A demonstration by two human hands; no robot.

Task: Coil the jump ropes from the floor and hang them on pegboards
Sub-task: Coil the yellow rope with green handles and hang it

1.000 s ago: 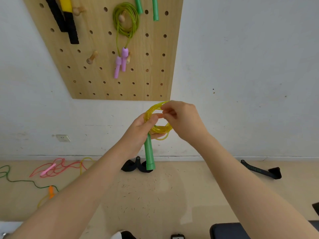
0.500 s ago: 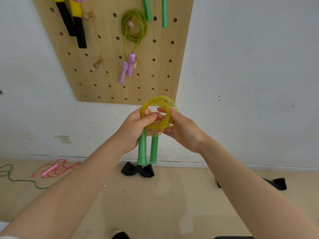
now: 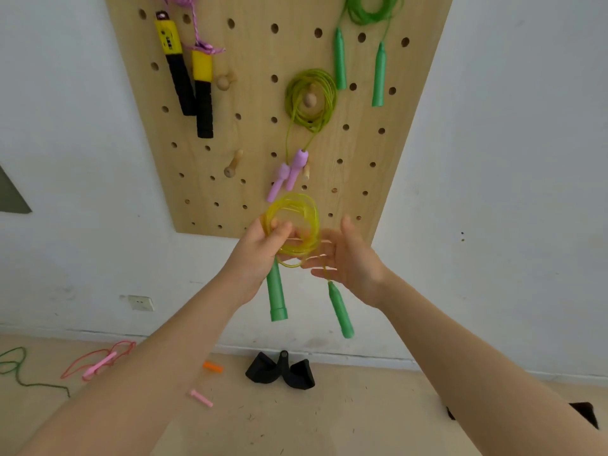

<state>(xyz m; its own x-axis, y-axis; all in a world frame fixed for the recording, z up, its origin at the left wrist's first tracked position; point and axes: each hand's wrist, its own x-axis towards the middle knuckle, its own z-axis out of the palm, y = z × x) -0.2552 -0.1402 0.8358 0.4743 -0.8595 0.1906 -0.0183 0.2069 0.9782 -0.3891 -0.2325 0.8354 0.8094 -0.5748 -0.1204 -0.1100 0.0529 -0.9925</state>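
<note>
Coil of translucent yellow plastic jump rope (image 3: 292, 225) held up just in front of the lower edge of the pale wooden pegboard (image 3: 256, 133) on the far wall, with two green plastic handles: one (image 3: 275, 292) hanging straight below the left hand (image 3: 260, 255), the other (image 3: 340, 311) dangling loose on a short tail to the right.

Likely trouble: loops slipping apart and springing open, since only one side of the coil is pinched and the stiff plastic wants to unwind. Swinging right handle could tug the tail and pull a turn free. Could also snag on the lilac handles (image 3: 286, 174) of the lime rope hanging just above while reaching for the bare wooden peg (image 3: 233, 164) up and to the left.

Left hand curled, thumb and fingers pinching the coil's left side. Right hand (image 3: 348, 258) spread wide, fingers straight, gripping nothing; fingertips near the coil's lower right, contact unclear.
</note>
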